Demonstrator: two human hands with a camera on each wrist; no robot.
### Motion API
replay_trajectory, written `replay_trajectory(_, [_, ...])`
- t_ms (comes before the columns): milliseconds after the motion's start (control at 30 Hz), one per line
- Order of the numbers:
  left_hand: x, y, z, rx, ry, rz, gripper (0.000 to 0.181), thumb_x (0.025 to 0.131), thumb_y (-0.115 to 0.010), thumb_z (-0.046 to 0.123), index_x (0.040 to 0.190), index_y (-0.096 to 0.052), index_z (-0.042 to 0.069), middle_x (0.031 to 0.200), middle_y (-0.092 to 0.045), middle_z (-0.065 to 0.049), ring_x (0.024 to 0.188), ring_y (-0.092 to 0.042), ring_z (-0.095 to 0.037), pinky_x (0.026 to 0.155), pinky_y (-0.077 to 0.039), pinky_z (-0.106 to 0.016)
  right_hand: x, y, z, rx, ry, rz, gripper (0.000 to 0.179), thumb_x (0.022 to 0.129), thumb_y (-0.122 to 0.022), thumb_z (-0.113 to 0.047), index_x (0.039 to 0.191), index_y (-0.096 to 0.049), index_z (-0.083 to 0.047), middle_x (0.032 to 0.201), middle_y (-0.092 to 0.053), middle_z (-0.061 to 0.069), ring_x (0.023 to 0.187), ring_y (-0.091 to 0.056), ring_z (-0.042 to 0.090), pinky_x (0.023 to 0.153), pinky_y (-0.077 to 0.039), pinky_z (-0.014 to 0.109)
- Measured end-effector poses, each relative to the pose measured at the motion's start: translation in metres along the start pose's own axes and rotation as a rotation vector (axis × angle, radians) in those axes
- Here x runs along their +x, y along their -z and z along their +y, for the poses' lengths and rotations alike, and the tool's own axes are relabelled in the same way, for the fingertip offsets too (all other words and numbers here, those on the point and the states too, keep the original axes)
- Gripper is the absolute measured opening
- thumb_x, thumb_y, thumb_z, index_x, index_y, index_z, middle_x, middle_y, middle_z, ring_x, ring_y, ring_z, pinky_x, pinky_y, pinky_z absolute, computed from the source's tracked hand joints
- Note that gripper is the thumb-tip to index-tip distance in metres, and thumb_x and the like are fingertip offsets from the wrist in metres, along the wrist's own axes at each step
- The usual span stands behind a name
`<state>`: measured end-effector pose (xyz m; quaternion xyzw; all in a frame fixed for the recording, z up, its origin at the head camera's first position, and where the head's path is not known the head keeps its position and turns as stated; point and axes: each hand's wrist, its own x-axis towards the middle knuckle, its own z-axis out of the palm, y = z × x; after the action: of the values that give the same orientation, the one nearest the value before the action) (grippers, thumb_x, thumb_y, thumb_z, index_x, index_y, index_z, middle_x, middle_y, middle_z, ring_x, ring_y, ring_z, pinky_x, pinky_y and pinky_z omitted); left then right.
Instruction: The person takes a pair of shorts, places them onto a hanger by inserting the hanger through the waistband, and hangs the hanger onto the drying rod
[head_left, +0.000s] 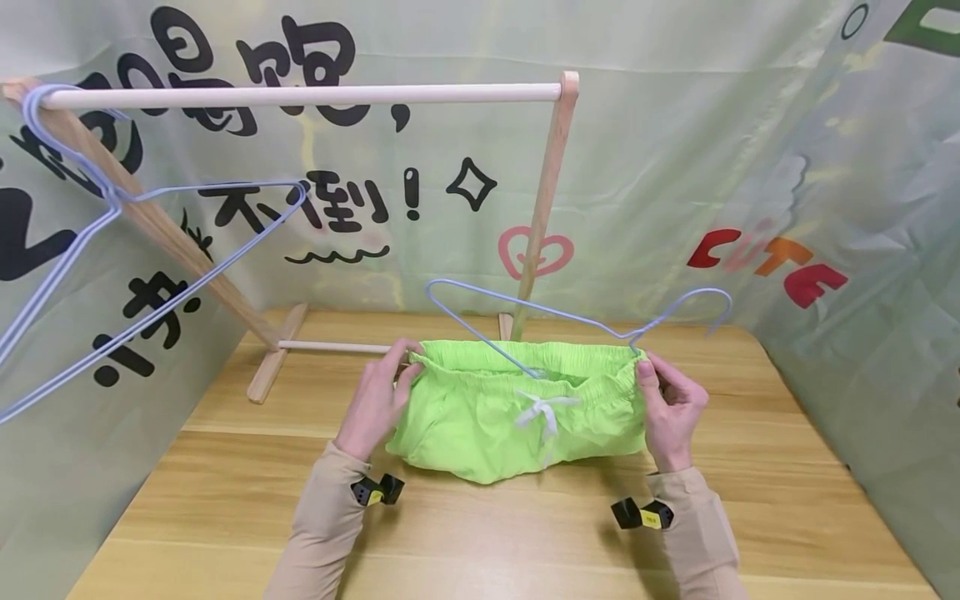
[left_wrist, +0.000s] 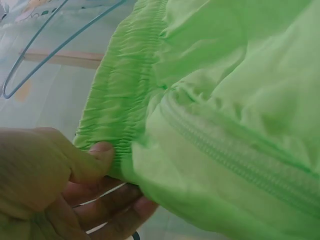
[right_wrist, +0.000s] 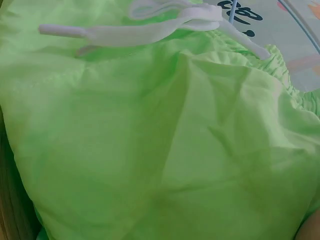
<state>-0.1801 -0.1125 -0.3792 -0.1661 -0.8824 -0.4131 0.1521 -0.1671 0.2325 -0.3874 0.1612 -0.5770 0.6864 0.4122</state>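
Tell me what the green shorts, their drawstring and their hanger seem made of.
Green shorts: thin matte cloth, cotton or synthetic, judging by the soft creases. White drawstring: matte, apparently flat textile cord, limp in its bow. Lavender hanger: smooth, perhaps coated wire, being thin and evenly coloured.

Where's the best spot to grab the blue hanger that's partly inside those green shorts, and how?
The blue hanger is probably best pinched by its hook, coming from above: the hook arches clear of the green shorts, near the right hand, while part of the frame is hidden inside them.
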Motion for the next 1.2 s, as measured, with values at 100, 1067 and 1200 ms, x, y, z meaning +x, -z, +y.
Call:
replay_trajectory(100, [0.0003,0.0013,0.0018,-0.021,-0.021,0.044,0.014,0.098,-0.059,0.001,0.110,-0.058,0.008,0.095,-0.076,-0.018,0.072,-0.067,-0.022,0.061,-0.053,-0.027,0.0002,0.0000,0.0000,0.002,0.004,0.001,0.031,0.091,-0.060,0.012,0.098,-0.077,-0.012,0.083,-0.076,-0.012,0.067,-0.063,-0.006,0.060,-0.049,0.007])
replay_trajectory(1067, [0.0053,0.0090,-0.0004,-0.098,-0.299,0.316,0.015,0.096,-0.056,-0.011,0.108,-0.061,-0.004,0.101,-0.072,-0.018,0.093,-0.071,-0.030,0.085,-0.063,-0.040,-0.0001,0.0036,0.0006,-0.034,0.010,-0.062,0.035,0.090,-0.059,0.014,0.099,-0.077,-0.015,0.081,-0.074,-0.015,0.064,-0.058,-0.007,0.055,-0.045,0.006])
replay_trajectory(1200, [0.0051,0.0096,-0.0009,-0.102,-0.300,0.333,0.015,0.097,-0.054,-0.010,0.108,-0.062,-0.004,0.103,-0.072,-0.019,0.094,-0.071,-0.031,0.086,-0.062,-0.036,-0.0001,0.0041,0.0013,-0.036,0.019,-0.074,0.035,0.090,-0.059,0.015,0.099,-0.077,-0.014,0.083,-0.074,-0.015,0.065,-0.059,-0.007,0.056,-0.045,0.006])
